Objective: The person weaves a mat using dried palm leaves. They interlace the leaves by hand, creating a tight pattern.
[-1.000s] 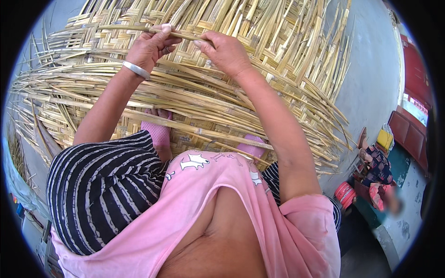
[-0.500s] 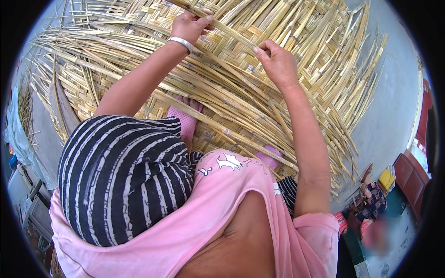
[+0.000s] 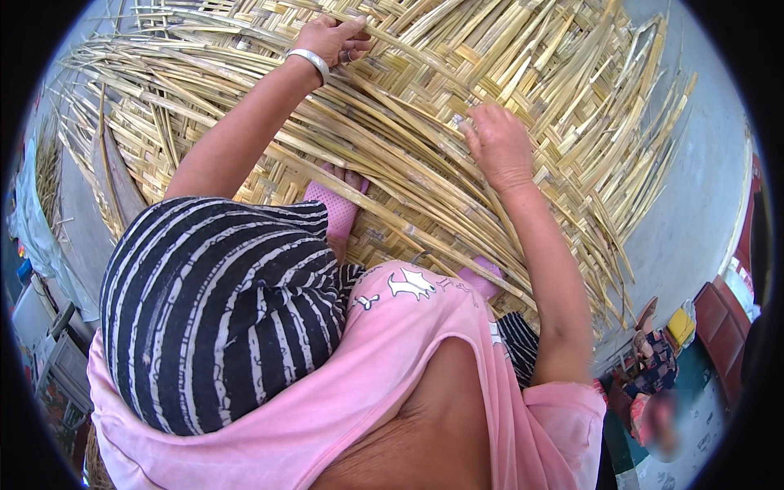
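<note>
A woven mat (image 3: 441,106) of flat, straw-coloured reed strips spreads in front of me, many loose strip ends fanning out past its edges. My left hand (image 3: 333,41), with a silver bangle at the wrist, is closed at the far side, thumb and finger pinching a long reed strip (image 3: 408,51) that slants down to the right. Lower and to the right, my right hand (image 3: 500,145) is curled with its fingertips down close to the weave. Whatever its fingers hold is hidden. Long loose reeds (image 3: 392,163) lie across the mat between my hands and my feet.
My feet in pink slippers (image 3: 333,214) rest on the mat under the reeds. Grey floor (image 3: 702,196) surrounds it. At right stand a dark red chair (image 3: 720,322) and a heap of cloth (image 3: 656,359); a pale plastic sheet (image 3: 45,229) lies at far left.
My right hand has come off the long strip and moved down and slightly right, toward the weave. My left hand has shifted a little left, still on the strip.
</note>
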Tool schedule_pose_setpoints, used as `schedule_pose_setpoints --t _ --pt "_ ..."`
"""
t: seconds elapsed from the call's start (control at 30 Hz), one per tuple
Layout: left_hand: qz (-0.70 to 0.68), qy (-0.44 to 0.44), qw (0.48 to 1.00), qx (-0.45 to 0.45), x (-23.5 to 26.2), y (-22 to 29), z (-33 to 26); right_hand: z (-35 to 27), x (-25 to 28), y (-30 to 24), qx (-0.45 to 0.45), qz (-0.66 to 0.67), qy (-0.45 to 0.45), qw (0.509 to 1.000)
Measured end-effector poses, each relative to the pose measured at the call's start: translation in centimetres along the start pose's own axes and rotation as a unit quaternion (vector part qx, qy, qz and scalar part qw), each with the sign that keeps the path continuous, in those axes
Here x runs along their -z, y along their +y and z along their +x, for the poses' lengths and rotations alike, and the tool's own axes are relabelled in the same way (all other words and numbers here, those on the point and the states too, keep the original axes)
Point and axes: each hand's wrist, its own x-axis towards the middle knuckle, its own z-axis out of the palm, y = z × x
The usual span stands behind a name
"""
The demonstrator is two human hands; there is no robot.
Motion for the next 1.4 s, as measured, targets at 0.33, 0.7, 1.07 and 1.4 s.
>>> schedule_pose_setpoints --t 0.33,0.7,1.07,1.4 --pt "0.506 -0.160 0.829 -0.179 -2.2 0.3 -2.8 -2.0 -0.7 1.0 -0.138 0.154 -0.094 0.974" --pt "0.607 -0.205 0.738 -0.211 -1.8 0.3 -3.1 -2.5 0.3 1.9 -0.138 0.154 -0.017 0.978" --pt "0.523 -0.225 0.795 -0.209 -1.3 -0.4 -2.6 -3.4 1.9 5.6 -0.191 0.240 -0.092 0.947" --pt "0.592 -0.128 0.679 -0.415 -0.8 -2.2 -2.9 -3.8 0.9 3.7 -0.027 0.065 -0.054 0.996"
